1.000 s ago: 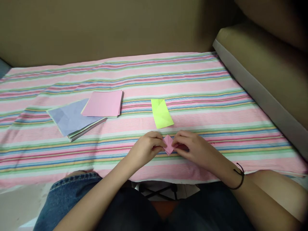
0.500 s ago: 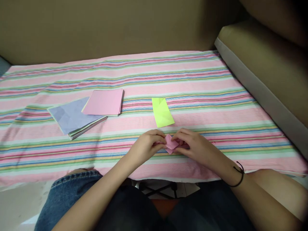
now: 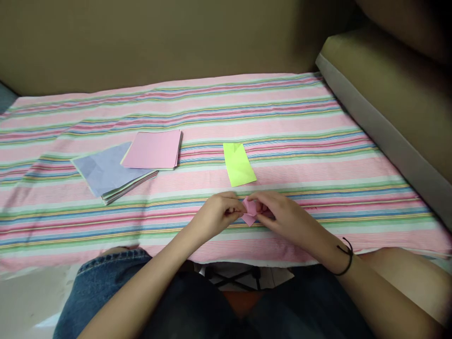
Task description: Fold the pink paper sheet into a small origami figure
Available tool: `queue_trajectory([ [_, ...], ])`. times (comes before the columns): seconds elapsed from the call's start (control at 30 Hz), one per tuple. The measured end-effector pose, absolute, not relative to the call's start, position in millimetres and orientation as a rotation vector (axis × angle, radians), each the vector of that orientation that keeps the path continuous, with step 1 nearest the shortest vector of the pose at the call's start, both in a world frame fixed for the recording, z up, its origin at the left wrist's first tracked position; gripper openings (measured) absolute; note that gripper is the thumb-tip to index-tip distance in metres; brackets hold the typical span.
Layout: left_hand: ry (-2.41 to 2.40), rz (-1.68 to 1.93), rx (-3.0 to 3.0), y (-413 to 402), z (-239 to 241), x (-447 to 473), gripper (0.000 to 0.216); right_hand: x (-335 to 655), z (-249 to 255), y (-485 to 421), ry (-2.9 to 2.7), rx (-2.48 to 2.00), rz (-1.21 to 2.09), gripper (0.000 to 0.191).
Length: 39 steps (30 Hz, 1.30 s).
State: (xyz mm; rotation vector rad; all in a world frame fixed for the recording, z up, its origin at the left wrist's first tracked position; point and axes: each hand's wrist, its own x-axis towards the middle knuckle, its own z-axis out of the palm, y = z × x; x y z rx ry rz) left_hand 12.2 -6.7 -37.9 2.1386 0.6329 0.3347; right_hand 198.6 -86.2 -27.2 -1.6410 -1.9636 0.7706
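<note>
Pink paper (image 3: 249,220), lower centre of frame, is pinched from opposite sides by left hand (image 3: 221,210) and right hand (image 3: 277,209), presumably to steady its folds, green slip (image 3: 239,165) lying clear just above.

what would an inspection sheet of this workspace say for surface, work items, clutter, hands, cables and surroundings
Surface: striped cloth, lightly creased.
Work items: small folded pink paper.
Clutter: yellow-green paper, creased, just beyond the hands; pink paper stack partly overlapping purple-topped stack, off to the left.
Hands: left hand and right hand both pinch the folded pink paper; black band on right wrist.
Cables: nothing seen.
Surroundings: brown panel behind; brown-topped block at right.
</note>
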Motion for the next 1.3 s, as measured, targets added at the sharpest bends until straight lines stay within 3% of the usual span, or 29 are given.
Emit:
queue_trajectory([
  [0.13,0.619,0.328,2.110,-6.1,-38.3,12.2,0.014,199.3,-27.6,-86.6,-2.075,-1.645,0.715,0.039],
  [0.33,0.669,0.393,2.190,-10.0,-33.6,15.1,0.006,197.3,-27.2,-86.2,-2.168,-1.677,0.646,0.033],
  [0.53,0.685,0.418,2.214,-12.1,-34.5,18.4,0.015,199.8,-28.0,-87.0,-2.160,-1.667,0.659,0.041],
  [0.73,0.662,0.397,2.155,-9.3,-36.0,17.9,0.017,200.3,-28.2,-86.7,-2.084,-1.676,0.696,0.026],
  [0.97,0.867,0.374,2.077,-10.1,-37.5,19.6,0.006,197.9,-24.5,-84.1,-1.687,-1.714,0.966,0.015],
  [1.2,0.971,0.372,2.195,-15.7,-35.7,23.1,0.023,193.3,-28.7,-82.2,-1.613,-1.851,0.878,0.011],
  [1.3,0.988,0.368,2.232,-17.0,-35.7,24.2,0.021,191.3,-29.9,-80.7,-1.623,-1.880,0.861,0.009],
])
